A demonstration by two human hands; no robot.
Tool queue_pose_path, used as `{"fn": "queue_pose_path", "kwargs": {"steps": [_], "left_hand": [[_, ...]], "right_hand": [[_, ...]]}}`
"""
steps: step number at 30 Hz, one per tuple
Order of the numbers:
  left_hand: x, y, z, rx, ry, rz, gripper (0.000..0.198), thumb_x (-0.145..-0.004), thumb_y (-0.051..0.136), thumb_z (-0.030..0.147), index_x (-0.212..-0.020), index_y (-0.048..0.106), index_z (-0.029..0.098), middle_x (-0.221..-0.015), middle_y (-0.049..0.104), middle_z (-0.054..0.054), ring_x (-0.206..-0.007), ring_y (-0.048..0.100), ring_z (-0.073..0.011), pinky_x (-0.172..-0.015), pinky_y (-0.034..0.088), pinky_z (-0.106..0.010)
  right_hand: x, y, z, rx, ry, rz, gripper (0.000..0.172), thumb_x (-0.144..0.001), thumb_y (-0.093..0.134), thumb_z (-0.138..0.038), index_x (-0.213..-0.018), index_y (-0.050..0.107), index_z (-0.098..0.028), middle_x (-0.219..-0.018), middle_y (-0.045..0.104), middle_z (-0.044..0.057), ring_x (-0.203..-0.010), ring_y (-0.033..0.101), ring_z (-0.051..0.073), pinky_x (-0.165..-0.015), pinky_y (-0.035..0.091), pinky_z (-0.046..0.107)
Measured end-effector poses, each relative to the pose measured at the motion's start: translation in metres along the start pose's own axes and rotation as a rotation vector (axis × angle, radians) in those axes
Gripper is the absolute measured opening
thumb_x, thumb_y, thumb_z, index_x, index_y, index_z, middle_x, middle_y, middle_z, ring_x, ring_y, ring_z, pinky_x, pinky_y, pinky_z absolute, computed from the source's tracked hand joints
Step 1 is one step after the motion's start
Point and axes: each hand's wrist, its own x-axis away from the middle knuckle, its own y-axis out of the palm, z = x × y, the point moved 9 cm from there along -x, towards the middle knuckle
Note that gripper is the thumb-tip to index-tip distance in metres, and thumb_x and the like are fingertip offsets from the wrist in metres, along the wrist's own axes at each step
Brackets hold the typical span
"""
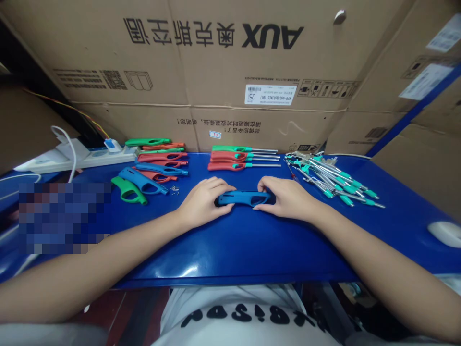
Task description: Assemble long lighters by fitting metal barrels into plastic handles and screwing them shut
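Note:
A blue lighter casing [240, 197] with an oval trigger opening lies level between my two hands, just above or on the blue table; which, I cannot tell. My left hand [207, 202] grips its left end, thumb below and fingers above. Around the right end, by the opening, my right hand [284, 198] is closed in the same way. Past my left hand are loose casings, among them a green one [129, 191] and a blue one [144, 180]. Beyond the held casing lie red and green lighters [230, 166] with metal tubes.
Metal lighter tubes with teal parts [334, 180] are heaped at the right. Tiny metal pieces [175, 190] lie near the casings. A white power strip [118, 156] stands back left, and a white mouse [445, 233] sits far right. Cardboard [201, 72] walls off the back.

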Motion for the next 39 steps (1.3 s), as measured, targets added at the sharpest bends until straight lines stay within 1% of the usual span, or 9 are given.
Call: {"fn": "queue_pose_path", "kwargs": {"steps": [4, 9, 15, 21, 25, 27, 30, 34, 39], "left_hand": [[-0.001, 0.005, -0.003, 0.016, 0.012, -0.049, 0.029, -0.088, 0.068, 0.032, -0.114, 0.070, 0.019, -0.106, 0.072, -0.009, -0.097, 0.065, -0.0254, -0.087, 0.052, -0.040], [-0.001, 0.011, -0.010, 0.039, -0.031, -0.088, 0.030, -0.089, 0.065, 0.030, -0.118, 0.071, 0.020, -0.107, 0.071, -0.009, -0.097, 0.064, -0.0249, -0.087, 0.052, -0.038], [-0.001, 0.012, -0.022, 0.026, -0.063, -0.089, 0.035, -0.090, 0.062, 0.022, -0.123, 0.070, 0.019, -0.110, 0.069, -0.010, -0.100, 0.063, -0.0253, -0.092, 0.051, -0.040], [-0.002, 0.007, -0.041, -0.009, -0.149, -0.027, 0.038, -0.092, 0.066, 0.045, -0.120, 0.071, 0.020, -0.107, 0.067, -0.010, -0.100, 0.061, -0.0259, -0.094, 0.049, -0.043], [-0.002, 0.008, -0.048, -0.017, -0.207, -0.041, 0.042, -0.093, 0.062, 0.051, -0.123, 0.069, 0.021, -0.111, 0.066, -0.010, -0.104, 0.059, -0.0268, -0.095, 0.047, -0.044], [-0.003, 0.004, -0.045, 0.010, -0.197, -0.019, 0.039, -0.095, 0.061, 0.048, -0.122, 0.068, 0.020, -0.112, 0.067, -0.009, -0.105, 0.060, -0.0261, -0.096, 0.046, -0.043], [-0.005, -0.011, -0.031, 0.048, -0.131, 0.083, 0.025, -0.101, 0.054, 0.037, -0.103, 0.071, 0.019, -0.105, 0.070, -0.007, -0.100, 0.062, -0.0218, -0.095, 0.044, -0.039], [-0.005, -0.027, -0.010, 0.005, -0.044, 0.151, 0.032, -0.101, 0.054, 0.035, -0.076, 0.064, 0.018, -0.092, 0.070, -0.005, -0.091, 0.060, -0.0194, -0.087, 0.044, -0.035], [-0.003, -0.028, 0.010, -0.047, 0.071, 0.090, 0.025, -0.105, 0.044, 0.027, -0.090, 0.061, 0.017, -0.100, 0.068, -0.008, -0.097, 0.058, -0.0207, -0.091, 0.045, -0.035]], "right_hand": [[0.001, -0.002, -0.003, -0.040, -0.049, -0.015, 0.017, -0.083, 0.067, -0.025, -0.094, 0.053, -0.023, -0.090, 0.066, 0.002, -0.079, 0.061, 0.019, -0.067, 0.038, 0.027], [0.004, 0.000, -0.007, -0.089, -0.131, -0.058, 0.015, -0.089, 0.065, -0.035, -0.092, 0.056, -0.023, -0.091, 0.065, 0.003, -0.080, 0.059, 0.018, -0.068, 0.039, 0.027], [0.005, -0.005, -0.011, -0.136, -0.211, -0.021, 0.010, -0.092, 0.061, -0.031, -0.089, 0.057, -0.023, -0.094, 0.066, 0.005, -0.088, 0.061, 0.020, -0.075, 0.043, 0.029], [0.005, -0.003, -0.012, -0.148, -0.226, -0.066, 0.015, -0.091, 0.064, -0.036, -0.088, 0.060, -0.022, -0.091, 0.066, 0.004, -0.084, 0.061, 0.018, -0.073, 0.043, 0.028], [0.006, 0.002, -0.013, -0.145, -0.199, -0.144, 0.023, -0.089, 0.068, -0.044, -0.089, 0.063, -0.021, -0.087, 0.066, 0.002, -0.075, 0.059, 0.016, -0.066, 0.041, 0.027], [0.007, 0.002, -0.015, -0.155, -0.202, -0.158, 0.025, -0.088, 0.069, -0.045, -0.094, 0.067, -0.021, -0.092, 0.068, 0.003, -0.076, 0.060, 0.016, -0.068, 0.043, 0.027], [0.008, 0.000, -0.018, -0.169, -0.223, -0.155, 0.032, -0.090, 0.067, -0.045, -0.110, 0.071, -0.022, -0.106, 0.070, 0.005, -0.085, 0.064, 0.017, -0.074, 0.048, 0.028], [0.010, -0.002, -0.023, -0.169, -0.257, -0.150, 0.045, -0.093, 0.063, -0.047, -0.134, 0.066, -0.027, -0.111, 0.069, 0.005, -0.081, 0.065, 0.016, -0.076, 0.051, 0.029], [0.007, -0.008, -0.012, -0.084, -0.198, -0.056, 0.041, -0.098, 0.055, -0.039, -0.136, 0.064, -0.027, -0.116, 0.073, 0.006, -0.089, 0.069, 0.018, -0.077, 0.052, 0.029]]}}
